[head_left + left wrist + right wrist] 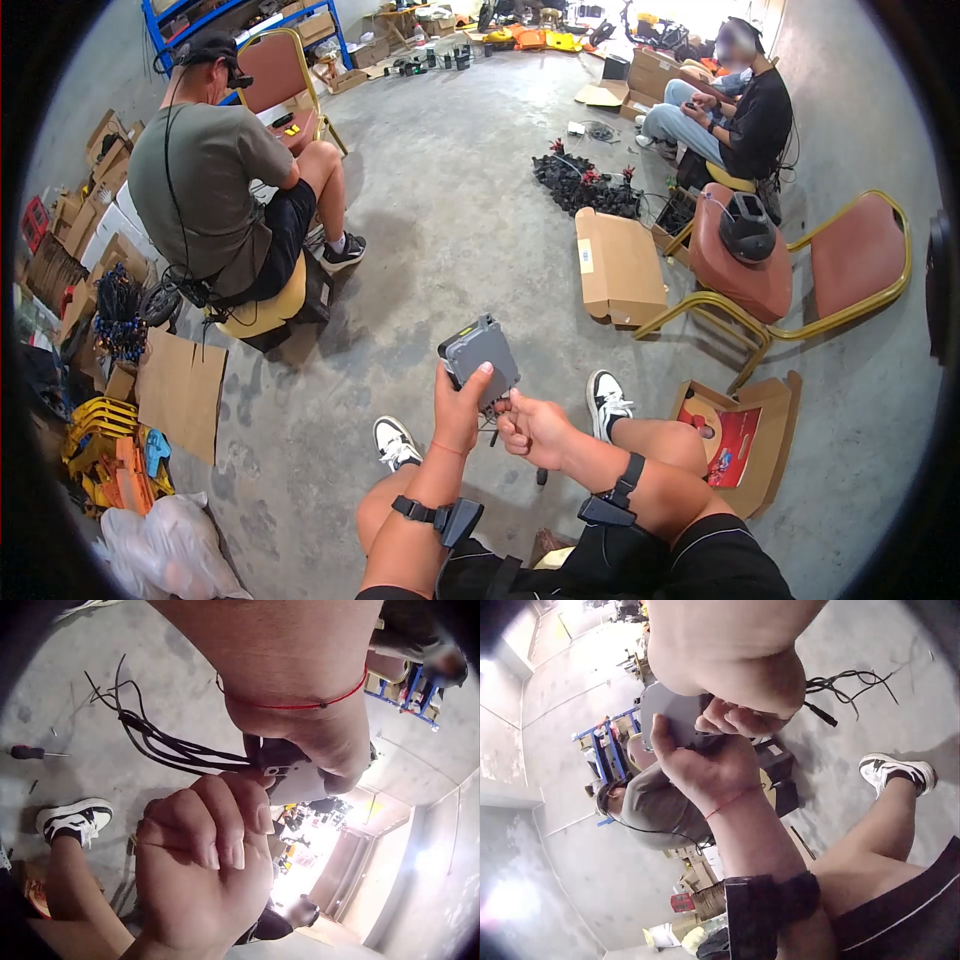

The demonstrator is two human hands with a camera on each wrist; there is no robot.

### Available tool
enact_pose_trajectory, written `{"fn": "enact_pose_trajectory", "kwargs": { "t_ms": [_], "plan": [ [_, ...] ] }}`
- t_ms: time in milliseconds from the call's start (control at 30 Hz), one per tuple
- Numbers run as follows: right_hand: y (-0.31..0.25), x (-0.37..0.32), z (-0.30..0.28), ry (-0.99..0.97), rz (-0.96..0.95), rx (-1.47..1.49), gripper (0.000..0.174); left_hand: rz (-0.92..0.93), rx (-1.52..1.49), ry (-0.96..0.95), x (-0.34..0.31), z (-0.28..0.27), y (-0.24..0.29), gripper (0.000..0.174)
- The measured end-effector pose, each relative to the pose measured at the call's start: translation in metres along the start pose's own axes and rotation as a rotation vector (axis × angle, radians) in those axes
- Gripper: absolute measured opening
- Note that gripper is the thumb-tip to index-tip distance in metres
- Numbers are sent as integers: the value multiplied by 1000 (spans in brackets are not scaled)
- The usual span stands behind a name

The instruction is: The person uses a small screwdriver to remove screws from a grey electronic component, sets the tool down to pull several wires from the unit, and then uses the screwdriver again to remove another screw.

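My left hand [458, 412] grips a flat grey box-shaped device [484, 352], thumb laid on its broad face, tilted above the floor between my knees. Several thin black cables [176, 746] trail from its lower end in the left wrist view. My right hand [540, 432] is at that lower end, fingers curled, with thumb and index finger pinching at the device's corner. The exact part between those fingertips is hidden. In the right wrist view the grey device [671, 712] shows partly behind both hands.
A screwdriver [30, 752] lies on the floor. One person [215, 170] sits at the left, another [752, 120] at the far right. An open cardboard box [770, 470] is beside my right leg; a chair [740, 250] carries a black device. Plastic bags [170, 550] lie lower left.
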State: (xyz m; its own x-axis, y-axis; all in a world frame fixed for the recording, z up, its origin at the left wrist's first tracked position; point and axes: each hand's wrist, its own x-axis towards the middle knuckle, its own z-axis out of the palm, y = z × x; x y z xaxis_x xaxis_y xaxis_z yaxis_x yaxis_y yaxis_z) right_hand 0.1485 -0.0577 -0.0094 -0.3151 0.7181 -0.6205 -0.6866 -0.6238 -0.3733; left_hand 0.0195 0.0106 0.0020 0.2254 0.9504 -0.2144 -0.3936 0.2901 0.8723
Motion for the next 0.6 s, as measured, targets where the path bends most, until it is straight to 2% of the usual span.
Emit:
{"fn": "enact_pose_trajectory", "kwargs": {
  "t_ms": [200, 267, 300, 367, 400, 467, 600],
  "plan": [
    [-14, -8, -2, 52, -91, -230, 35, -5, -33, 25, 3, -3, -4, 44],
    [-22, -14, 0, 161, -176, -525, 30, -9, -41, 29, 4, -4, -6, 45],
    [-25, -16, 0, 161, -175, -525, 30, -12, -39, 27, 5, -5, -7, 45],
    [-29, -17, -1, 322, -383, -716, 28, -16, -36, 26, 4, -5, -7, 46],
    [-31, -18, -3, 321, -382, -715, 28, -23, -32, 23, 4, -4, -6, 47],
    [-36, -20, -7, 470, -666, -1155, 28, -32, -27, 19, 3, -4, -6, 47],
    [-45, -27, -3, 480, -664, -1333, 29, -46, 34, -37, 2, -4, -4, 48]
  ]
}}
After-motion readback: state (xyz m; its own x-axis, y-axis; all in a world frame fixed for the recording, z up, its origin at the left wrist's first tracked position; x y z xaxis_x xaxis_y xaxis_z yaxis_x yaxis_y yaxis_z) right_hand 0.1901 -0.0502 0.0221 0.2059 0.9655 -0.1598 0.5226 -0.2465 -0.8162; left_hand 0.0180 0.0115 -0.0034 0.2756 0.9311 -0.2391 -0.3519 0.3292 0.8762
